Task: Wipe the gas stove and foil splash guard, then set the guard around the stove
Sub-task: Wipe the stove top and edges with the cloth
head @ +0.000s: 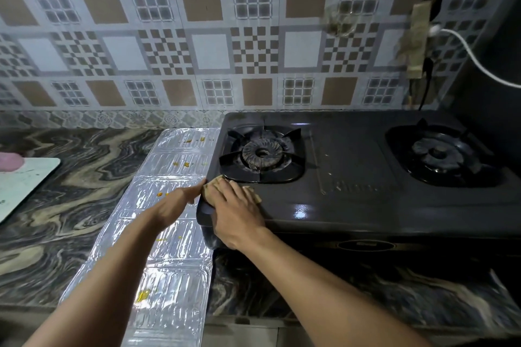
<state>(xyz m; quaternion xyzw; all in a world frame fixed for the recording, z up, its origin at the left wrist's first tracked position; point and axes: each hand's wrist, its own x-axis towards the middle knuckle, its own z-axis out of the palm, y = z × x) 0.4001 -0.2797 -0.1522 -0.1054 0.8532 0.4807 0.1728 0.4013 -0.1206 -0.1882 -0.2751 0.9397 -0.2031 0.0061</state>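
A black two-burner gas stove (352,177) stands on the marbled counter against the tiled wall. My right hand (236,214) presses a tan cloth (255,194) flat on the stove's front left corner. My left hand (180,200) rests at the stove's left edge, fingertips touching the cloth and the stove's side. The foil splash guard (169,248) lies flat on the counter to the left of the stove, silver and ribbed, with several yellow food spots on it. My left forearm crosses over it.
A white cutting board (25,183) with something pink on it lies at the far left. A power strip (417,39) with a white cable hangs on the wall above the stove's right side. A dark appliance stands at the right edge.
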